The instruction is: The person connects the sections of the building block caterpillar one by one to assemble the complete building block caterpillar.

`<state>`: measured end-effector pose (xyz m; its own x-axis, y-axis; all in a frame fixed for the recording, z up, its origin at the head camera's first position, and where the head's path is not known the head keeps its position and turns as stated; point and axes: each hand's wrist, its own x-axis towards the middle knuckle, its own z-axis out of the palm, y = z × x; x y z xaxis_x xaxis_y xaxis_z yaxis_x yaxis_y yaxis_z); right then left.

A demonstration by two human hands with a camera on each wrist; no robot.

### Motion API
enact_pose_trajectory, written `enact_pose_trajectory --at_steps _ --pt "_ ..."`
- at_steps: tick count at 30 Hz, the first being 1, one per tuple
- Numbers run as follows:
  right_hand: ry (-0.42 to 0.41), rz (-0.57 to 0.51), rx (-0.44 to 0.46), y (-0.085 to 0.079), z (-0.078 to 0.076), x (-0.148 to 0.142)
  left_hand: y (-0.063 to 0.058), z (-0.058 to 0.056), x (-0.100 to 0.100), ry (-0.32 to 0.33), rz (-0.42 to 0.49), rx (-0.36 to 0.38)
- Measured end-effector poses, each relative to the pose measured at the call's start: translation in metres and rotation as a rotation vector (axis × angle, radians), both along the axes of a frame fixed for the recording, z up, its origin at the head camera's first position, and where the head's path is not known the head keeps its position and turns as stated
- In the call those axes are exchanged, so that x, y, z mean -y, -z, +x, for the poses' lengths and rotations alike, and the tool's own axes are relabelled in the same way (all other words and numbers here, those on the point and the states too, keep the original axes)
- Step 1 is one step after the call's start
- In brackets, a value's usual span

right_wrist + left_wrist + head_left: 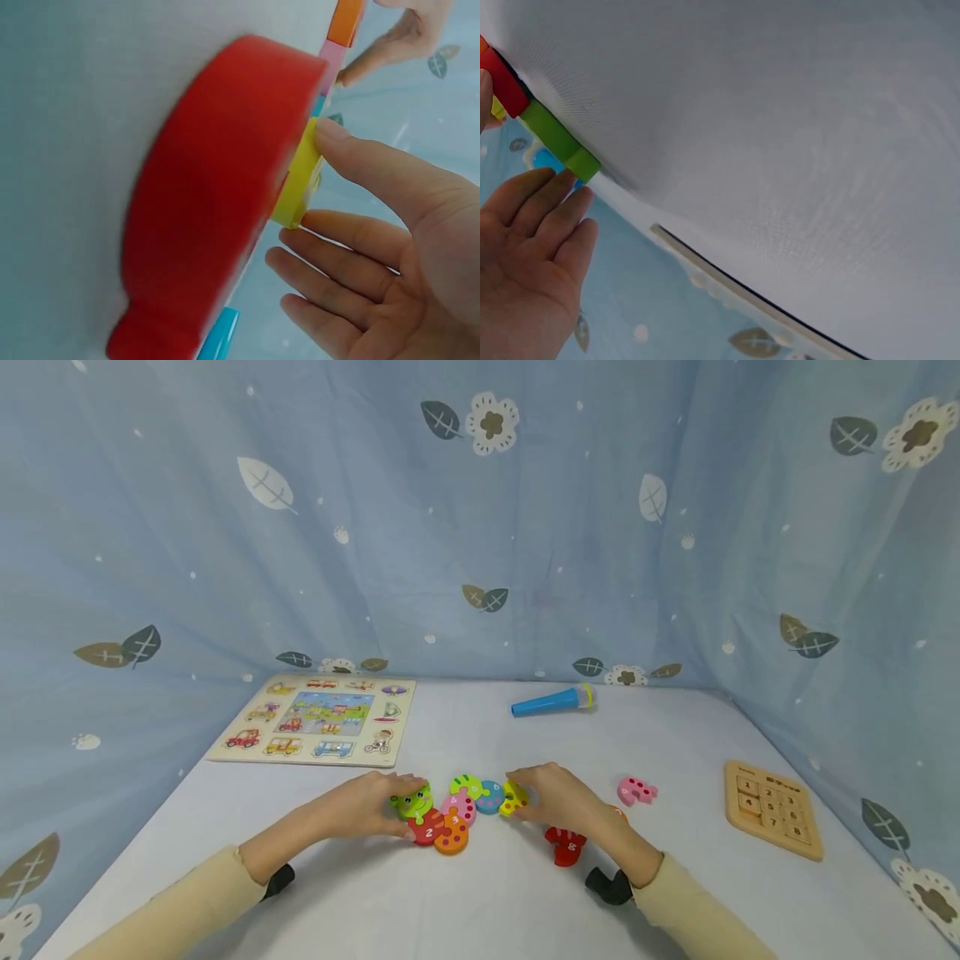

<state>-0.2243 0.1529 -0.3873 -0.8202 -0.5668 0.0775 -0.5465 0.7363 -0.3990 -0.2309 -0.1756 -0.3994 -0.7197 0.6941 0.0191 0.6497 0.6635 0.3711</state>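
Note:
A row of joined, numbered caterpillar puzzle pieces curves across the table between the hands. At its left end, my left hand [367, 806] holds the green face piece [416, 803] and the red piece [426, 828] marked 2, thumb on the red, fingertips at the green. Orange [452, 835], pink [459, 807], light green [466, 787] and blue [491, 797] pieces follow. My right hand [558, 797] pinches a yellow piece [298, 176] between thumb and index finger, right against the blue piece. A loose red piece [565, 846] marked 8 lies under the right wrist.
A pink piece [637, 790] lies right of the right hand; an orange piece [619, 814] is mostly hidden by the forearm. A picture puzzle board [307, 756] sits back left, a blue toy microphone [551, 702] at the back, a wooden number board [772, 810] at right.

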Motion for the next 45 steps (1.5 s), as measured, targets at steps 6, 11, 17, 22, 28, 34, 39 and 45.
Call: enact_pose_trajectory --at_steps 6,11,17,22,28,34,39,45 --pt "0.012 0.017 0.017 -0.002 -0.002 0.002 -0.001 0.000 0.000 0.001 -0.009 0.004" --pt "0.025 0.034 0.010 -0.006 -0.002 0.005 -0.003 0.000 -0.001 0.004 -0.002 0.004" --pt "0.042 0.058 0.006 -0.008 -0.003 0.009 -0.005 0.001 -0.001 0.000 0.000 0.011" --pt "0.038 0.092 -0.021 -0.006 -0.005 0.010 -0.006 0.002 -0.001 -0.003 0.002 0.013" --pt "0.020 0.107 -0.023 -0.002 -0.008 0.011 -0.004 0.001 -0.002 0.003 0.013 0.019" --pt "0.007 0.046 0.036 0.001 -0.011 0.005 -0.002 0.000 0.000 0.007 0.009 0.016" --pt "-0.026 0.000 0.095 0.002 -0.014 -0.003 -0.002 -0.004 0.002 0.027 0.001 0.018" --pt "-0.054 -0.011 0.130 0.003 -0.018 -0.011 -0.005 -0.006 0.005 0.062 0.003 0.022"
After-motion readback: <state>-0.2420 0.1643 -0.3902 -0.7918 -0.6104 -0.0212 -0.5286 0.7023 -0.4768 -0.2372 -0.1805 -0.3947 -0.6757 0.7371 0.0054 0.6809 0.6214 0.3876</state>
